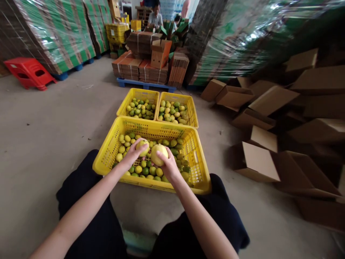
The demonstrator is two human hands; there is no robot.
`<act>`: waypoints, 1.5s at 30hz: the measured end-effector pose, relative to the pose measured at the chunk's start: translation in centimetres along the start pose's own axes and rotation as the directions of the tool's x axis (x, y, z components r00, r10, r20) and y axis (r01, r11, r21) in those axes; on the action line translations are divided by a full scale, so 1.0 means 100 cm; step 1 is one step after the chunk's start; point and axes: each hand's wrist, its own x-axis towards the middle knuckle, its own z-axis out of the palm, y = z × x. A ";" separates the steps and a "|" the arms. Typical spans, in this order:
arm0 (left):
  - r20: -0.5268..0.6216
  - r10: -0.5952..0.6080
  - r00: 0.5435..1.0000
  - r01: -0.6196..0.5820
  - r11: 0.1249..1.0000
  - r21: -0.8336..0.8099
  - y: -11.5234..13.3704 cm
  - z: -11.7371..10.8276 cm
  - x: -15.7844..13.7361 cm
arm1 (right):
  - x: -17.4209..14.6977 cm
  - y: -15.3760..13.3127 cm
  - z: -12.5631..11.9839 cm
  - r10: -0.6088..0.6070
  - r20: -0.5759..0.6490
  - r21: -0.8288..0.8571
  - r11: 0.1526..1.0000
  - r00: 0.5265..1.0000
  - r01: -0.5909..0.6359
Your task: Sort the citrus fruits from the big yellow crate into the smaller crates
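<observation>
Over the large yellow crate (198,158) between my knees, both hands are raised with fruit in them. My left hand (132,154) is wrapped round a yellow lemon (142,146). A bigger, paler lemon (159,155) sits in my right hand (170,163), thumb across its front. The two lemons are close together but apart. Below them, yellow and green lemons (147,171) lie on the crate's floor, with some of the middle hidden by my hands.
Two smaller-looking yellow crates (124,104) of lemons stand just beyond. Flattened cartons (153,73) fill a blue pallet (134,85); a person (155,18) is behind it. Open cardboard boxes (260,158) pile up on the right. A red stool (31,72) stands far left.
</observation>
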 end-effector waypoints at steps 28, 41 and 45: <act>-0.009 -0.554 0.832 0.420 0.643 -0.641 0.010 -0.007 0.010 | 0.003 -0.017 -0.011 0.241 0.141 0.387 0.879 0.960 -0.278; 0.031 -0.540 0.841 0.443 0.653 -0.614 0.011 -0.006 0.009 | 0.004 -0.023 -0.010 0.449 0.087 0.421 0.792 0.889 -0.442; -0.004 -0.446 0.895 0.368 0.743 -0.559 0.004 -0.004 0.011 | 0.003 -0.022 -0.009 0.272 0.005 0.292 0.920 0.962 -0.262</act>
